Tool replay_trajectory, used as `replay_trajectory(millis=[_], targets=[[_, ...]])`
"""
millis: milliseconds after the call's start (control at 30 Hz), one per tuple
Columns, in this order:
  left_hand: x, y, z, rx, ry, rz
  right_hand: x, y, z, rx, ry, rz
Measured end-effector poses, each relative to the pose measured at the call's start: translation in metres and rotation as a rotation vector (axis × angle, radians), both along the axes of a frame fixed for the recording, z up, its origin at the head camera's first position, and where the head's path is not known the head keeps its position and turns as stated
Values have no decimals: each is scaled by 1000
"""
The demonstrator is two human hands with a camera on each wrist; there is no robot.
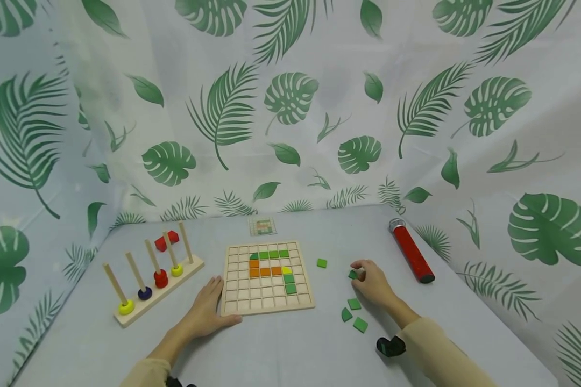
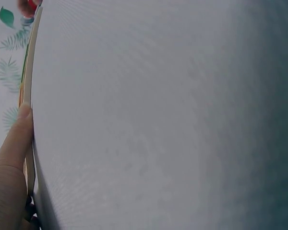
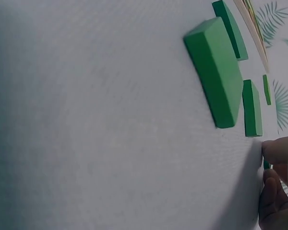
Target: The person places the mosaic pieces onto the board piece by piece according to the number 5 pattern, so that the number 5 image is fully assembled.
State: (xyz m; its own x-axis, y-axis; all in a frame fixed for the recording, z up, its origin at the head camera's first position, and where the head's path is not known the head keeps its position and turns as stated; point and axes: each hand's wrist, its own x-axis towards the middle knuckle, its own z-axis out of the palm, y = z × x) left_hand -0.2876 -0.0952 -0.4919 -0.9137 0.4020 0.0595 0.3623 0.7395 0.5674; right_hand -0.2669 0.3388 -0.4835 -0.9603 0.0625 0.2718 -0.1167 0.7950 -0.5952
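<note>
A square wooden grid board (image 1: 237, 305) lies flat on the table, with orange, green and yellow tiles set in some of its cells. At its near left corner rests my left hand (image 1: 206, 312), fingers along the left side and thumb (image 2: 21, 132) against the near edge. My right hand (image 1: 374, 285) is right of the board, pinching a dark green tile (image 1: 353, 274) between thumb and fingers at the table surface. Near it lie two square green tiles (image 1: 360, 324) (image 1: 354, 304) and a rounded green tile (image 1: 346, 314). A lighter green tile (image 1: 321, 263) lies nearer the board.
A wooden peg stand (image 1: 162, 293) with coloured rings is on the left, a red block (image 1: 167, 241) behind it. A small pattern card (image 1: 262, 226) lies beyond the board. At the right lies a red tube (image 1: 411, 251) with a silver end. Leaf-printed cloth (image 1: 290, 134) surrounds the table.
</note>
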Motion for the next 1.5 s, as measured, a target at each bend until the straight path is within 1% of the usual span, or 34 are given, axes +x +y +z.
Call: replay_trajectory(millis=[200, 500, 633, 833, 933, 1133, 1233, 1367, 1500], targets=[[0, 1, 0, -1, 8, -11, 0, -2, -2, 2, -30, 3], [1, 0, 0, 1, 16, -9, -2, -1, -3, -5, -13, -11], [1, -1, -1, 0, 19, -7, -2, 1, -4, 4, 9, 8], [1, -1, -1, 4, 13, -7, 1, 4, -2, 8, -22, 52], [1, 0, -2, 6, 12, -10, 1, 4, -1, 4, -40, 50], [-2, 0, -2, 1, 28, -10, 0, 5, 0, 1, -31, 60], [-1, 0, -3, -2, 29, -13, 0, 0, 0, -11, -29, 64], [0, 0, -2, 2, 30, -16, -2, -16, 5, -30, -22, 87], [1, 0, 0, 5, 25, -16, -3, -39, 9, -28, 19, 174]])
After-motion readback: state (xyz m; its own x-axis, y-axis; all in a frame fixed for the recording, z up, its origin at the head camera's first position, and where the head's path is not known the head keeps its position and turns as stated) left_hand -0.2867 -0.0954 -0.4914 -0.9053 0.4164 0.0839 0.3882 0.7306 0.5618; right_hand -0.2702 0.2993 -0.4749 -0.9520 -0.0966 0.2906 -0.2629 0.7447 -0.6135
